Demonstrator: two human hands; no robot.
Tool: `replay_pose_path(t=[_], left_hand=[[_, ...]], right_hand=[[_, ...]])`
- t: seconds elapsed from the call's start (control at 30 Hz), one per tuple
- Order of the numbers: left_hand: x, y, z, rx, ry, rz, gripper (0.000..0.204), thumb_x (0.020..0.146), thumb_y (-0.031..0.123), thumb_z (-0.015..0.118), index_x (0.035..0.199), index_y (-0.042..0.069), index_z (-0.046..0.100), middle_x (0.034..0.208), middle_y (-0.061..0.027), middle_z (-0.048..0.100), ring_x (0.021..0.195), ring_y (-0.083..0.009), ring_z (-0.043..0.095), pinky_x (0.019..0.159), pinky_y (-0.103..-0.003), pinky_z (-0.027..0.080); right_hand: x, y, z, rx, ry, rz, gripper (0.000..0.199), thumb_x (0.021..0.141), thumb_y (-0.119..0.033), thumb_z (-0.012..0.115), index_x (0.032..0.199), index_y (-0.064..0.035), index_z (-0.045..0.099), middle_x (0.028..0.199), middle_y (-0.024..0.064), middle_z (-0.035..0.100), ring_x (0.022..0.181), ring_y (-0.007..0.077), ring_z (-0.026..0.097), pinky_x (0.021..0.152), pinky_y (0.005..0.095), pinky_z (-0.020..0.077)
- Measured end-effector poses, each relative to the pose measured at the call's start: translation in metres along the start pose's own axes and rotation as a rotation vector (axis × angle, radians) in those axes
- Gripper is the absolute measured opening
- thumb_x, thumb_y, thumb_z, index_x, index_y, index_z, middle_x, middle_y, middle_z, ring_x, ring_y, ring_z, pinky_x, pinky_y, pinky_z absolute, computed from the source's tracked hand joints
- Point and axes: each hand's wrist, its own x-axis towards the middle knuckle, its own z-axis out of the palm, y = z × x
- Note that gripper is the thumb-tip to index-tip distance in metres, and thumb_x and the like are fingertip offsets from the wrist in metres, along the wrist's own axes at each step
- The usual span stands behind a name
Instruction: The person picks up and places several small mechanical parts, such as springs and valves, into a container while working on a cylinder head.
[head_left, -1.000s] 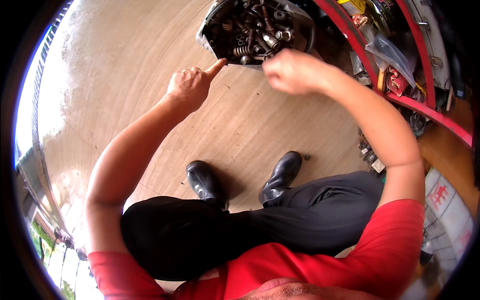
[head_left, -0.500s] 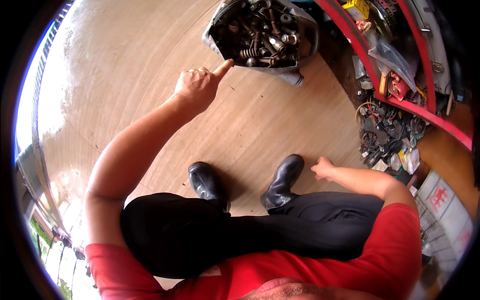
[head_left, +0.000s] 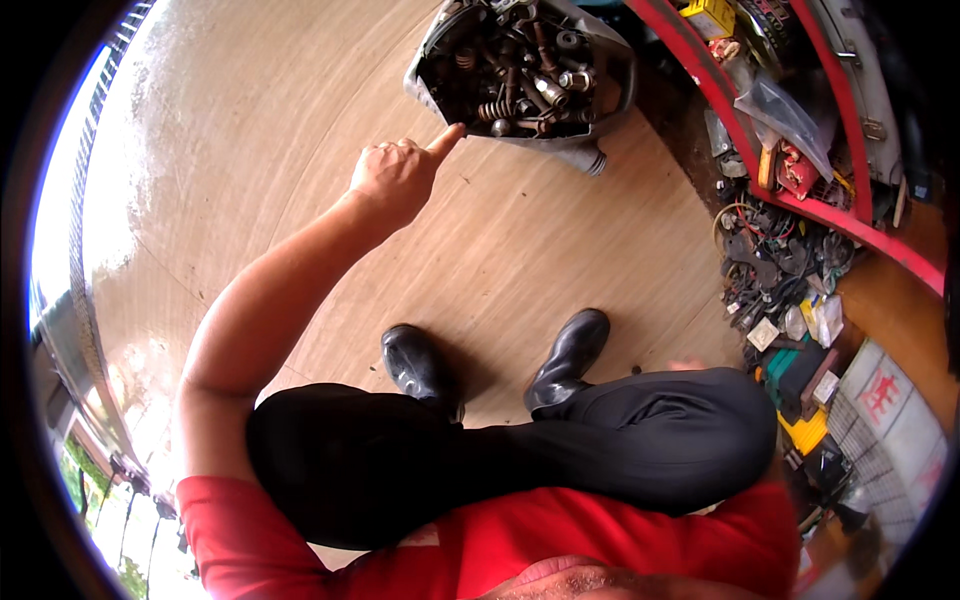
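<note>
My left hand (head_left: pixel 393 182) reaches forward over the floor with its index finger stretched out and the other fingers curled in. Its fingertip is at the near left rim of a grey cut-open plastic container (head_left: pixel 428 98); whether it touches the rim I cannot tell. I see nothing held in that hand. The container is full of rusty and shiny metal parts (head_left: pixel 515 85), among them bolts and springs. My right hand (head_left: pixel 686 365) is mostly hidden behind my right knee; only a blurred bit shows, so its fingers cannot be made out.
Black boots (head_left: pixel 412 360) stand on the wood-patterned floor (head_left: pixel 480 250) below my bent knees. On the right, a red metal frame (head_left: pixel 690 60) holds bags and boxes. Beside it lies a heap of small dark parts (head_left: pixel 775 250), with white tiles (head_left: pixel 885 395) nearer to me.
My right hand has drawn back behind my right knee, and the right knee has shifted outward slightly. My left hand stays at the container's rim.
</note>
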Motion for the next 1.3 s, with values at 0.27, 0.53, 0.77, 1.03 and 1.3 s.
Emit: replay_pose_path(t=[0.27,0.53,0.77,1.03,1.3], left_hand=[[-0.003,0.005,-0.003,-0.007,-0.068,-0.049,0.090,0.085,-0.003,0.053,0.159,0.029,0.012,0.087,-0.0183,0.066,0.078,-0.0325,0.068,0.070,-0.045,0.054],[-0.005,0.004,-0.002,0.014,-0.086,-0.053,0.094,0.083,-0.003,0.054,0.159,0.029,0.009,0.083,-0.0168,0.066,0.075,-0.0322,0.069,0.067,-0.045,0.054],[-0.005,0.007,-0.011,0.019,-0.129,-0.080,0.093,0.085,-0.003,0.053,0.159,0.029,0.007,0.085,-0.0165,0.068,0.076,-0.0311,0.070,0.064,-0.044,0.054],[-0.003,0.013,-0.024,0.004,-0.209,-0.067,0.090,0.088,0.001,0.054,0.159,0.028,0.007,0.097,-0.0141,0.070,0.084,-0.0271,0.070,0.067,-0.042,0.054],[-0.005,0.012,-0.027,0.025,-0.242,-0.080,0.091,0.088,0.002,0.057,0.159,0.027,0.005,0.100,-0.0107,0.071,0.089,-0.0241,0.070,0.068,-0.038,0.054]], right_hand=[[0.048,0.036,0.137,0.109,0.080,0.078,0.028,0.086,-0.015,0.068,0.106,0.0013,0.059,0.080,0.0124,0.066,0.055,0.0204,0.063,0.047,0.0329,0.0508],[-0.060,-0.114,0.038,0.605,-0.019,-0.525,0.008,0.088,-0.006,0.063,0.089,-0.0045,0.055,0.068,0.0011,0.057,0.051,0.0109,0.055,0.043,0.0267,0.0412],[-0.195,-0.343,-0.105,0.269,-0.205,-1.314,0.014,0.091,-0.012,0.063,0.101,-0.0024,0.061,0.068,0.0010,0.058,0.054,0.0072,0.053,0.047,0.0241,0.0422],[-0.223,-0.506,-0.024,0.333,-0.224,-1.310,0.031,0.089,-0.013,0.063,0.114,0.0049,0.065,0.089,0.0155,0.071,0.074,0.0198,0.070,0.060,0.0315,0.0567],[-0.223,-0.533,0.009,-1.077,0.737,-1.608,0.022,0.094,-0.019,0.053,0.111,-0.0096,0.064,0.108,0.0148,0.067,0.101,0.0288,0.068,0.083,0.0408,0.0561]])
